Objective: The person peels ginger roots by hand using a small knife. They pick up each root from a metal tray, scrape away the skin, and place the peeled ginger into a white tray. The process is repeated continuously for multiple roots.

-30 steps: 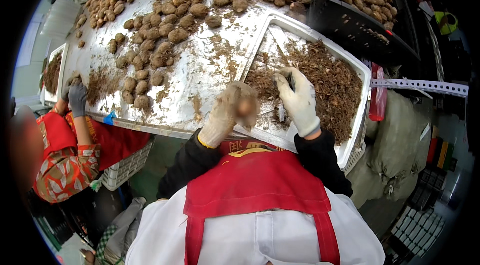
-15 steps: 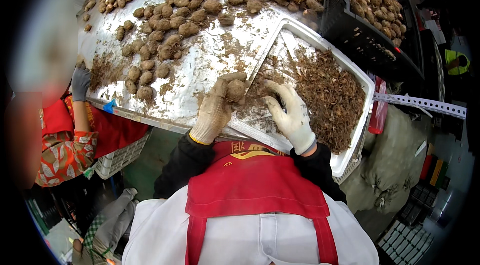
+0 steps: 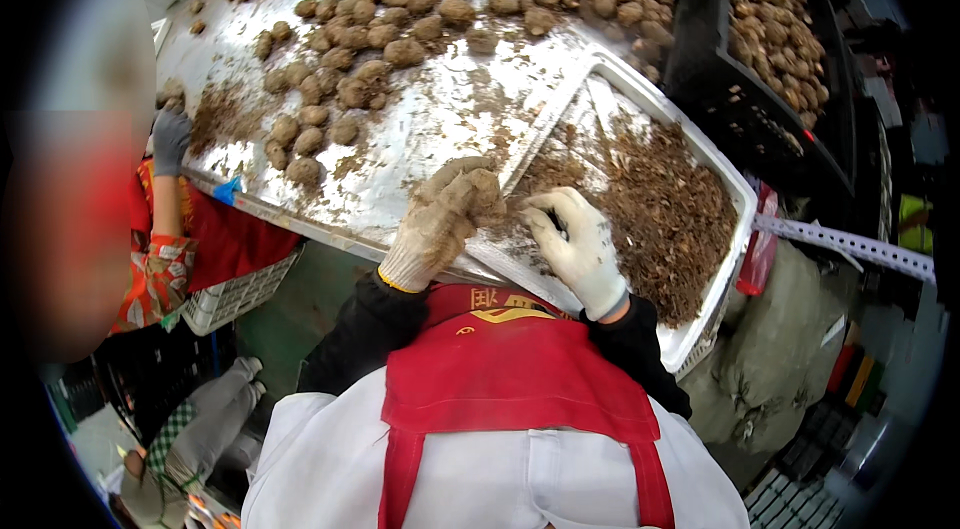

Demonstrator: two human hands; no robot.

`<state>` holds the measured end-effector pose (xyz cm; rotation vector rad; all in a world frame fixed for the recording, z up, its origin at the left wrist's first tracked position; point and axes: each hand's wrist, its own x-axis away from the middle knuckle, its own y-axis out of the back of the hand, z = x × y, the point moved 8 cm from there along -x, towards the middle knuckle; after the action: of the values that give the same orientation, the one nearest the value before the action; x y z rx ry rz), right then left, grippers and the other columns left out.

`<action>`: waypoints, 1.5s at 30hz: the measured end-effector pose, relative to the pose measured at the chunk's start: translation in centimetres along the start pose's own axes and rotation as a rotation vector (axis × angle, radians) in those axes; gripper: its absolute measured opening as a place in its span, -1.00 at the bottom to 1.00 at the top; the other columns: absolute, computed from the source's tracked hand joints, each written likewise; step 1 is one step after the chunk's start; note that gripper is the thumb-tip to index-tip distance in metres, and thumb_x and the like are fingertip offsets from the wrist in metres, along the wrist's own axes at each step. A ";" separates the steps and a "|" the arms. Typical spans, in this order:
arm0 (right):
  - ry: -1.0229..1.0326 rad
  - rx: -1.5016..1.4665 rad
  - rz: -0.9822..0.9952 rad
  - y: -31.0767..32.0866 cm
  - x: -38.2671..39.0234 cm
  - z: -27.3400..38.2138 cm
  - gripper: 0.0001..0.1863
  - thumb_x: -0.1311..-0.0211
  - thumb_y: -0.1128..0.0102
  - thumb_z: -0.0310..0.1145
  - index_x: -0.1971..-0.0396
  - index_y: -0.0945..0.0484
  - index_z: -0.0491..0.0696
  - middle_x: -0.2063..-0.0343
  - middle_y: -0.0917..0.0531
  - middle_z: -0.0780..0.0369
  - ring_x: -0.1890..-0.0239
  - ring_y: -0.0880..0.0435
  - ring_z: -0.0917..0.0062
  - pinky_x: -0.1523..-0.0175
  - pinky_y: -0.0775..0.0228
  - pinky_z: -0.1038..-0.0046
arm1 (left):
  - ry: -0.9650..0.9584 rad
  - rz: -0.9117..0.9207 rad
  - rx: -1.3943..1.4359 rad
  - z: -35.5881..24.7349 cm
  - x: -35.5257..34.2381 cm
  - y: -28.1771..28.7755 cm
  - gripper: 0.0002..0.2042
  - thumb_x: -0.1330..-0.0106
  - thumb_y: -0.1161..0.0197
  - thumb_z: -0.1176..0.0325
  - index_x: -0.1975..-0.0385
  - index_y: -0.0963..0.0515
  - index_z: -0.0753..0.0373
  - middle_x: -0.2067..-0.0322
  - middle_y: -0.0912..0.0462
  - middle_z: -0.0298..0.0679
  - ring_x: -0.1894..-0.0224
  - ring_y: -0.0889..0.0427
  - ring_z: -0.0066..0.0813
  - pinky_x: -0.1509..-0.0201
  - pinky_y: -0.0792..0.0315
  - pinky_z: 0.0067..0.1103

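Observation:
My left hand (image 3: 436, 227), in a soiled knitted glove, is closed around a brown, hairy taro (image 3: 488, 195) above the near edge of the metal table (image 3: 410, 144). Just right of the taro is my right hand (image 3: 580, 254), in a whiter glove. Its thumb and forefinger are drawn together in a pinch close to the taro. Whatever sits between those fingertips is too small to make out. Under and beside my hands lies a white tray (image 3: 742, 201) with a heap of brown fibrous peelings (image 3: 675, 219) in it.
Many taros (image 3: 400, 29) are spread over the table's far and left parts. A black crate (image 3: 700, 54) full of taros stands at the back right. A co-worker's grey-gloved hand (image 3: 171, 137) is at the left table edge. Pale sacks (image 3: 780, 349) lie at the right.
My right thumb and forefinger, apart before, have come together. My left fingers now cover more of the taro. The view has shifted slightly, and the co-worker's hand has moved a little.

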<state>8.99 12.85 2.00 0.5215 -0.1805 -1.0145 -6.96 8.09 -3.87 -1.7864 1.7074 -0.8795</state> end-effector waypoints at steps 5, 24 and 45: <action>-0.049 -0.018 0.030 0.2 0.9 -1.2 -0.85 -0.33 -0.21 -0.48 0.18 -0.64 -0.19 0.28 -0.65 0.08 0.21 -0.66 0.23 0.07 -0.46 0.33 | -0.098 -0.495 0.124 -4.5 4.6 9.2 -0.52 -0.52 -0.13 -0.06 -0.06 -0.49 0.31 0.30 -0.57 -0.33 0.43 -0.45 -0.56 0.40 -0.34 -0.68; -0.043 0.024 0.268 -4.5 1.2 -1.6 -0.81 -0.38 -0.17 -0.42 0.15 -0.63 -0.20 0.28 -0.61 0.05 0.22 -0.64 0.17 0.09 -0.46 0.28 | -0.166 -1.539 -0.230 -0.8 16.4 34.0 -0.73 -0.49 -0.08 0.05 0.35 -0.48 0.10 0.53 -0.50 -0.27 0.63 -0.47 -0.36 0.61 -0.32 -0.46; -0.052 0.043 0.363 -5.6 2.2 -2.4 -0.79 -0.41 -0.13 -0.42 0.11 -0.62 -0.22 0.24 -0.63 0.03 0.17 -0.64 0.19 0.03 -0.46 0.31 | -0.439 -0.970 0.080 -8.7 13.0 18.4 -0.58 -0.60 0.06 0.00 0.10 -0.50 0.29 0.50 -0.52 -0.29 0.66 -0.33 -0.55 0.68 -0.14 -0.65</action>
<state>6.76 9.39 -3.04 0.4806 -0.3309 -0.6714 -25.65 -5.60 -10.53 -2.5216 0.4720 -0.7818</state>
